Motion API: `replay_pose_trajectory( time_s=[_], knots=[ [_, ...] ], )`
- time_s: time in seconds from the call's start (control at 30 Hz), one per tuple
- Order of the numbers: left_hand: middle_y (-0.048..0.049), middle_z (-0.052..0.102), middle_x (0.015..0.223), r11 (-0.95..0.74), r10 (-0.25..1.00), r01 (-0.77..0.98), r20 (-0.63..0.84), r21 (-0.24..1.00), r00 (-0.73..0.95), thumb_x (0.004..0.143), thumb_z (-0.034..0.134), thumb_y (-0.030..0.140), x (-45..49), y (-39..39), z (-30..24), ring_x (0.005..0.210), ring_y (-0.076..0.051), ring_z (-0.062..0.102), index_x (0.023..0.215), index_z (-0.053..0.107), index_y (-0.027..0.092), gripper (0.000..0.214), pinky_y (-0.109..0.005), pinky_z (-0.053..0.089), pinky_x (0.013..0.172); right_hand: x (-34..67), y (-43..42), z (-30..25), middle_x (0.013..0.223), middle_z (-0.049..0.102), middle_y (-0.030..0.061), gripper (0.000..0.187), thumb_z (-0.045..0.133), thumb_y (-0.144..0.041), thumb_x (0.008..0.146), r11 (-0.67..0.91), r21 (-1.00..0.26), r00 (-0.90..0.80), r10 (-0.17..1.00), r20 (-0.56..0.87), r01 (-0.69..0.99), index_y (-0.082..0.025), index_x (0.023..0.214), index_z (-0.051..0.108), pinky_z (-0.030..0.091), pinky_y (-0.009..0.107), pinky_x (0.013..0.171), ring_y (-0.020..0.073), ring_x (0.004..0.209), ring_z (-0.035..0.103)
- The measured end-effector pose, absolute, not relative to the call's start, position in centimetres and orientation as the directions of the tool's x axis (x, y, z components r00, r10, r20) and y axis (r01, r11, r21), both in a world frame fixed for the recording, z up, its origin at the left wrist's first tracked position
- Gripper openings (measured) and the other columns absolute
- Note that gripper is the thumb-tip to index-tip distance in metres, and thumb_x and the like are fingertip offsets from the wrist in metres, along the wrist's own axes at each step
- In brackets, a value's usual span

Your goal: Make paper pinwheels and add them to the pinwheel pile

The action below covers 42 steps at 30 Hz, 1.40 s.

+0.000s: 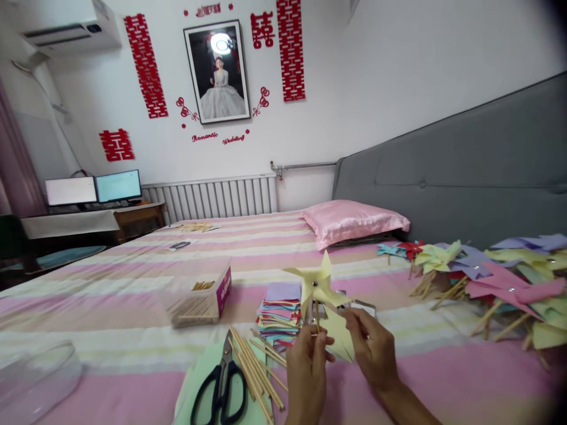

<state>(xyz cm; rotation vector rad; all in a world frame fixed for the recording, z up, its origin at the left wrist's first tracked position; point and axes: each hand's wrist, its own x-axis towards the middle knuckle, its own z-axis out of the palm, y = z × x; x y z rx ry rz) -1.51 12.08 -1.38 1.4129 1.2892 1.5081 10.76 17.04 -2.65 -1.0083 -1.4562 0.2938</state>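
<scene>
A pale yellow paper pinwheel stands upright on a thin wooden stick, a dark pin at its centre. My left hand is closed around the stick just below the blades. With thumb and fingers, my right hand pinches a pale yellow paper piece at its right edge. Whether that piece is a blade of the pinwheel or a separate sheet, I cannot tell. Right behind the pinwheel lies a stack of coloured paper squares. Black-handled scissors and loose wooden sticks rest on green paper to the left.
A clear plastic box with sticks stands on the striped bed. Another transparent container is at the lower left. Many finished pinwheels lie at the right by the grey headboard. A pink pillow and a phone lie farther back.
</scene>
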Motion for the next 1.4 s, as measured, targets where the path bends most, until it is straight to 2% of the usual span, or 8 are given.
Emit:
replay_pose_trajectory(
  time_s=[0.1, 0.23, 0.37, 0.5, 0.6, 0.73, 0.93, 1.4],
  knots=[
    [-0.0057, 0.066, 0.075, -0.296, 0.894, 0.178, 0.338, 0.938, -0.293, 0.081, 0.047, 0.036, -1.5, 10.6, -2.2, 0.055, -0.013, 0.058, 0.087, 0.058, 0.017, 0.024, -0.025, 0.046, 0.057, 11.2, 16.1, -3.6, 0.077, 0.064, 0.0067, 0.025, 0.041, -0.032, 0.084, 0.615, -0.632, 0.128, 0.661, 0.739, 0.472, -0.016, 0.083, 0.061, 0.045, 0.023, 0.061, 0.0161, 0.067, 0.058],
    [-0.0019, 0.062, 0.059, -0.311, 0.799, 0.068, 0.299, 0.948, -0.522, 0.075, 0.052, 0.043, -1.7, 8.2, -3.8, 0.043, -0.012, 0.054, 0.086, 0.059, 0.016, 0.03, -0.021, 0.045, 0.042, 12.1, 13.2, -4.6, 0.079, 0.065, 0.0058, 0.026, 0.037, -0.034, 0.086, 0.524, -0.663, 0.082, 0.749, 0.658, 0.535, -0.018, 0.085, 0.058, 0.044, 0.023, 0.063, 0.0163, 0.067, 0.059],
    [-0.0006, 0.06, 0.056, -0.324, 0.776, 0.018, 0.277, 0.946, -0.566, 0.072, 0.053, 0.048, -1.7, 6.1, -5.0, 0.039, -0.011, 0.052, 0.081, 0.06, 0.017, 0.033, -0.02, 0.043, 0.036, 12.5, 9.4, -4.9, 0.074, 0.065, 0.0029, 0.028, 0.033, -0.036, 0.087, 0.417, -0.681, 0.005, 0.851, 0.526, 0.602, -0.022, 0.082, 0.056, 0.044, 0.022, 0.061, 0.0167, 0.067, 0.06],
    [0.0009, 0.058, 0.051, -0.315, 0.759, 0.058, 0.288, 0.947, -0.583, 0.07, 0.053, 0.051, -2.2, 4.3, -5.6, 0.034, -0.01, 0.048, 0.081, 0.061, 0.016, 0.038, -0.02, 0.041, 0.033, 12.8, 6.4, -5.1, 0.061, 0.064, 0.0004, 0.031, 0.032, -0.037, 0.085, 0.31, -0.665, 0.03, 0.894, 0.447, 0.68, -0.024, 0.073, 0.057, 0.041, 0.021, 0.052, 0.0166, 0.056, 0.06],
    [0.0013, 0.059, 0.051, -0.306, 0.756, -0.016, 0.233, 0.952, -0.612, 0.065, 0.055, 0.057, -2.5, 2.9, -5.8, 0.029, -0.009, 0.045, 0.083, 0.062, 0.016, 0.045, -0.02, 0.037, 0.029, 13.0, 4.8, -5.7, 0.057, 0.063, -0.0009, 0.029, 0.033, -0.036, 0.084, 0.244, -0.638, 0.039, 0.918, 0.396, 0.73, -0.024, 0.068, 0.055, 0.039, 0.022, 0.049, 0.0172, 0.055, 0.06],
    [0.0017, 0.057, 0.046, -0.271, 0.798, -0.072, 0.182, 0.96, -0.574, 0.059, 0.058, 0.06, -2.6, 0.9, -5.8, 0.027, -0.008, 0.043, 0.075, 0.061, 0.016, 0.048, -0.019, 0.032, 0.028, 13.2, 3.0, -6.4, 0.061, 0.064, -0.0002, 0.026, 0.034, -0.034, 0.083, 0.196, -0.618, 0.056, 0.929, 0.365, 0.761, -0.025, 0.07, 0.055, 0.038, 0.024, 0.052, 0.0192, 0.061, 0.062],
    [0.0016, 0.056, 0.043, -0.249, 0.852, -0.098, 0.17, 0.964, -0.495, 0.062, 0.056, 0.059, -2.3, -2.1, -5.7, 0.026, -0.006, 0.042, 0.073, 0.06, 0.014, 0.047, -0.015, 0.021, 0.029, 13.1, 0.8, -5.8, 0.066, 0.065, 0.002, 0.026, 0.031, -0.031, 0.085, 0.137, -0.581, 0.091, 0.934, 0.345, 0.802, -0.023, 0.074, 0.054, 0.035, 0.025, 0.053, 0.0202, 0.067, 0.062],
    [0.002, 0.053, 0.039, -0.202, 0.907, -0.122, 0.139, 0.972, -0.397, 0.059, 0.059, 0.058, -2.3, -5.1, -5.7, 0.027, -0.004, 0.038, 0.064, 0.06, 0.013, 0.046, -0.014, 0.019, 0.031, 12.9, -1.3, -5.3, 0.068, 0.065, 0.002, 0.023, 0.032, -0.026, 0.085, 0.095, -0.516, 0.148, 0.9, 0.41, 0.851, -0.022, 0.074, 0.052, 0.032, 0.024, 0.051, 0.0189, 0.065, 0.063]
  ],
)
